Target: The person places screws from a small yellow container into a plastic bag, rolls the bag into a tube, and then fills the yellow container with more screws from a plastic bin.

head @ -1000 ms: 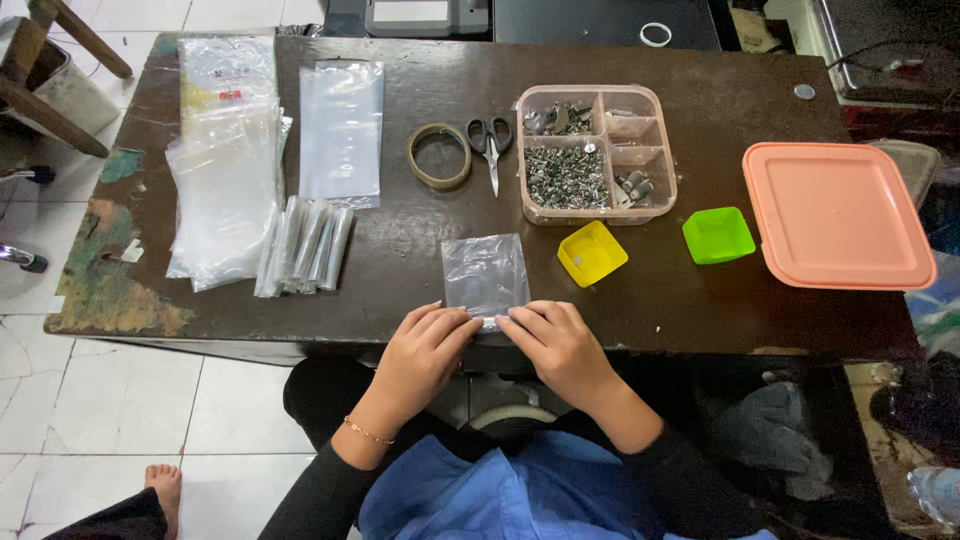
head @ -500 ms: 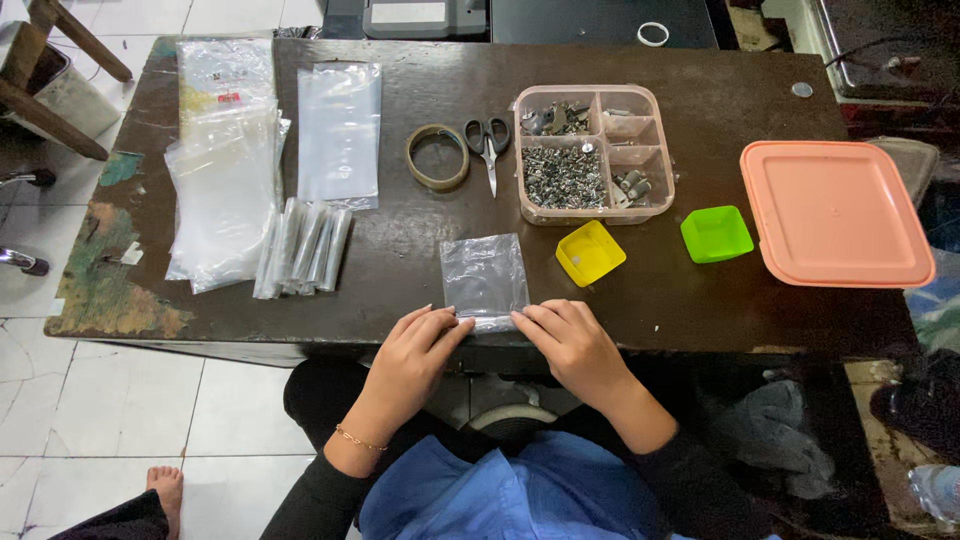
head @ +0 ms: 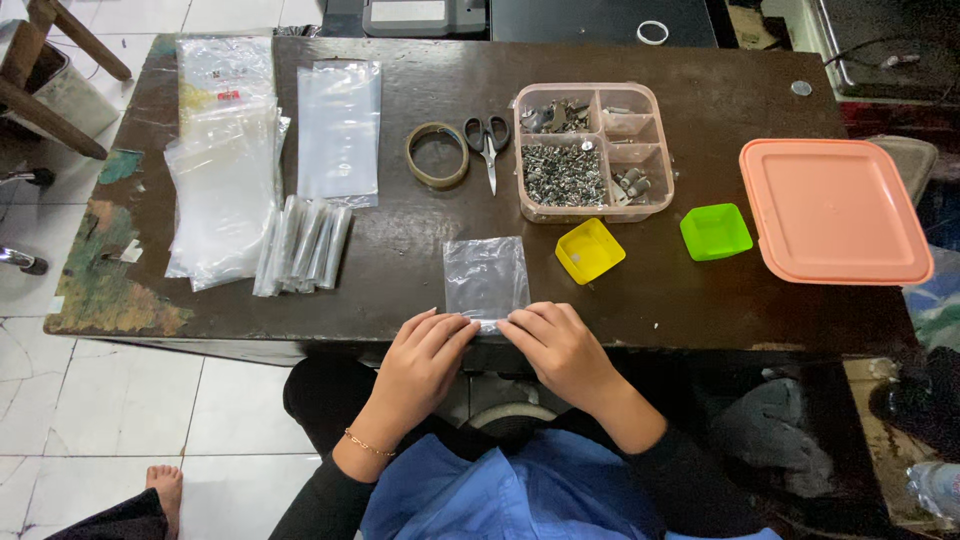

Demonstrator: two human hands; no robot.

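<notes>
A small clear plastic bag [head: 486,276] lies flat on the dark wooden table [head: 400,270] near its front edge. My left hand [head: 425,355] and my right hand [head: 553,348] meet at the bag's near end, fingertips pinching its bottom edge between them. Small metal pieces seem to sit at that end, mostly hidden by my fingers. Just right of the bag stands a small yellow square cup [head: 590,250].
A pink compartment tray [head: 592,150] holds metal hardware. Scissors [head: 488,142] and a tape roll [head: 437,155] lie left of it. A green cup [head: 716,231] and an orange lid [head: 832,210] are right. Stacks of clear bags [head: 225,170] and rolled bags [head: 303,243] lie left.
My hands have shifted slightly along the bag's near edge and drawn closer together; the bag stays in place.
</notes>
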